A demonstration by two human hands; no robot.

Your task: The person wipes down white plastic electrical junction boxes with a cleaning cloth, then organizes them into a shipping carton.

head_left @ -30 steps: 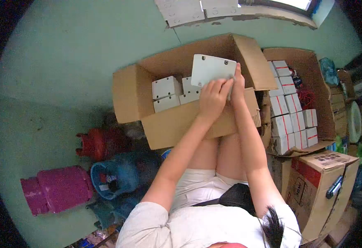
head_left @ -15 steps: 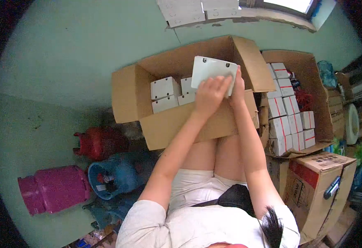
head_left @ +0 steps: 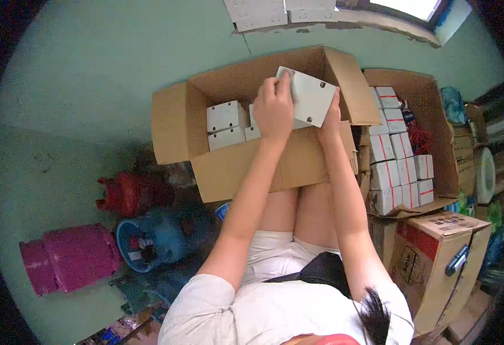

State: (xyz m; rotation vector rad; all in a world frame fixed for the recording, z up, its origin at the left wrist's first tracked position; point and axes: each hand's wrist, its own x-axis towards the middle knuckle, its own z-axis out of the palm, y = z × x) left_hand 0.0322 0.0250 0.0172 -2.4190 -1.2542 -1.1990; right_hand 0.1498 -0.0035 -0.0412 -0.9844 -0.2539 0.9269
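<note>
A white square box (head_left: 312,99) with dark corner fittings is held tilted above the open cardboard carton (head_left: 252,167). My left hand (head_left: 275,109) is at its left side, fingers bent over the upper left corner. Along the right edge, my right hand (head_left: 331,118) grips the box, its fingers partly hidden behind it. More white boxes (head_left: 224,117) of the same kind stand inside the carton at its left.
To the right, a second carton (head_left: 447,138) holds several small white boxes with red stripes (head_left: 394,145). Below it is a closed carton (head_left: 442,270). Red (head_left: 134,192), blue (head_left: 160,241) and magenta cylinders (head_left: 71,259) lie at the left.
The held white box has turned clockwise. My left hand has moved from its lower front face up to its upper left corner; my right hand still holds the right side.
</note>
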